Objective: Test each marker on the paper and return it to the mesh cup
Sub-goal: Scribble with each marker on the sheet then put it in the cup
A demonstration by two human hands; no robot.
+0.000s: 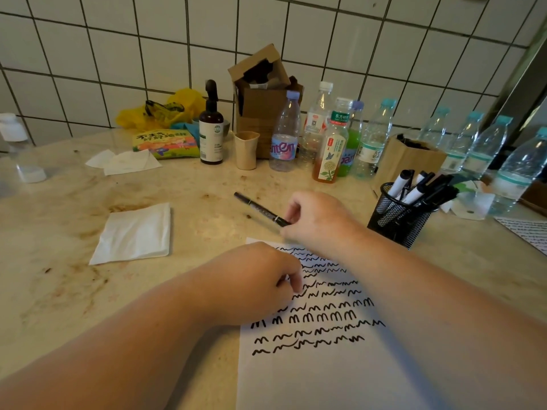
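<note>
A white paper [319,371] covered with rows of black squiggles lies on the counter in front of me. My left hand [257,279] rests on its upper left part with fingers curled; what it holds, if anything, is hidden. My right hand [316,220] sits just above the paper's top edge and pinches one end of a black marker [260,209], which points away to the upper left, low over the counter. The black mesh cup [399,220] stands to the right of that hand with several black and white markers [414,187] in it.
A folded white tissue [133,235] lies left of the paper. Along the tiled wall stand a spray bottle [210,128], a beige cup [245,149], a cardboard box [260,96] and several plastic bottles [284,134]. A second scribbled sheet [527,232] shows at the right edge.
</note>
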